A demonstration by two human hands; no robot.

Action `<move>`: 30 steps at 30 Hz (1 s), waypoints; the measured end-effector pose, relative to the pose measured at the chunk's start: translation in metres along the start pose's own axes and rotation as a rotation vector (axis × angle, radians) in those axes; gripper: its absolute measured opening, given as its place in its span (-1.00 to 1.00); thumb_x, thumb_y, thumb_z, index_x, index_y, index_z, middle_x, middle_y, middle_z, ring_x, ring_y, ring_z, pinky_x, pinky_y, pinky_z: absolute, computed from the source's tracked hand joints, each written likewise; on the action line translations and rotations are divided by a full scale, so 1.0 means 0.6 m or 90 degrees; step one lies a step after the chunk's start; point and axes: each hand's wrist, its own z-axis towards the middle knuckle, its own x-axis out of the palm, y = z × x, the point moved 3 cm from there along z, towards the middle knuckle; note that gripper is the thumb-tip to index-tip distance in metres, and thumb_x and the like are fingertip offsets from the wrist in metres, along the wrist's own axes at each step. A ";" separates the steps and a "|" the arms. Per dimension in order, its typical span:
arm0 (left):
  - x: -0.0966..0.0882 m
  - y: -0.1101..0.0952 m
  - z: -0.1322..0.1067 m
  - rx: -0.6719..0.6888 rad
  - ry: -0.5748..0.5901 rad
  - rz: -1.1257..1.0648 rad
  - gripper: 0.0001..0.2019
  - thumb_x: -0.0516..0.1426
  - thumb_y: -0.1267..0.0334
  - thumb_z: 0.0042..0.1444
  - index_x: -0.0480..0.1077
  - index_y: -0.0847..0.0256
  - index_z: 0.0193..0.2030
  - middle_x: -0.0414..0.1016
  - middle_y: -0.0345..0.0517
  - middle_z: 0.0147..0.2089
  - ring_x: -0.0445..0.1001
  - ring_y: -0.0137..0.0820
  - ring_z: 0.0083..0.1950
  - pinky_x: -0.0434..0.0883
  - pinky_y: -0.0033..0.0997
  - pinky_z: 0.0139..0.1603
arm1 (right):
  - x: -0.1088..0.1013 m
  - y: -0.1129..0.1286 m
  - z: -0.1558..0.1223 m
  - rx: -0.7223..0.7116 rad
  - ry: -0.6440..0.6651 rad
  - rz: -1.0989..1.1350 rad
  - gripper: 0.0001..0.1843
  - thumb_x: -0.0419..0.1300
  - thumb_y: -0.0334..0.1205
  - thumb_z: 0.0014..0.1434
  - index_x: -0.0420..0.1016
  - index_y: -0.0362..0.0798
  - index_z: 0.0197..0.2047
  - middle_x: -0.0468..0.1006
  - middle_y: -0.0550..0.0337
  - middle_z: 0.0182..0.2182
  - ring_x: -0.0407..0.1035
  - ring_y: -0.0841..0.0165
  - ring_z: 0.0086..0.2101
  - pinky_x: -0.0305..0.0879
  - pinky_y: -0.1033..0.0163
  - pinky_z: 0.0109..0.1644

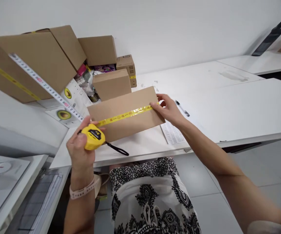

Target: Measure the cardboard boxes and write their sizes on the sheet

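My left hand (80,143) is closed around a yellow tape measure (95,136) with a black wrist strap. Its white blade (46,85) is drawn out toward the upper left, in front of the large boxes. A flat cardboard box (128,118), sealed with yellow printed tape, is tilted up above the table's front part. The left fingers touch or come close to its left end. At the right end my right hand (167,109) grips the box, with the thumb on the yellow tape and the other fingers behind the edge.
Large cardboard boxes (33,61) lean at the back left, with smaller boxes (112,81) and packets beside them. A printed sheet (173,133) and a pen (183,109) lie on the white table (228,107). A dark bottle (269,37) stands far right. A white appliance (1,172) is at lower left.
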 end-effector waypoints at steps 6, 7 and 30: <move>0.038 -0.106 0.000 0.070 0.042 0.012 -0.63 0.31 -0.03 -0.02 0.66 0.18 -0.17 0.64 -0.01 -0.17 0.62 -0.22 -0.21 0.66 -0.28 -0.28 | -0.007 0.027 -0.005 0.120 -0.025 0.111 -0.38 0.33 0.02 0.08 0.42 0.11 0.20 0.43 -0.03 0.16 0.46 0.17 -0.17 0.47 -0.02 -0.11; 0.045 -0.118 -0.020 0.059 0.052 0.018 -0.61 0.31 -0.03 -0.01 0.66 0.16 -0.11 0.64 0.00 -0.14 0.62 -0.19 -0.20 0.66 -0.26 -0.30 | 0.000 0.026 -0.003 0.137 -0.004 0.124 -0.40 0.34 0.01 0.06 0.43 0.09 0.18 0.42 -0.05 0.18 0.46 0.15 -0.16 0.48 -0.03 -0.09; 0.114 -0.029 -0.344 -0.473 0.194 -0.184 -0.31 0.47 -0.09 -0.22 0.61 0.02 0.12 0.56 0.08 -0.06 0.64 -0.06 -0.17 0.59 -0.04 -0.07 | 0.114 0.138 0.080 -0.164 0.357 0.005 -0.54 0.10 0.13 0.33 0.61 0.09 0.10 0.57 0.12 0.15 0.40 0.04 0.16 0.25 -0.14 0.29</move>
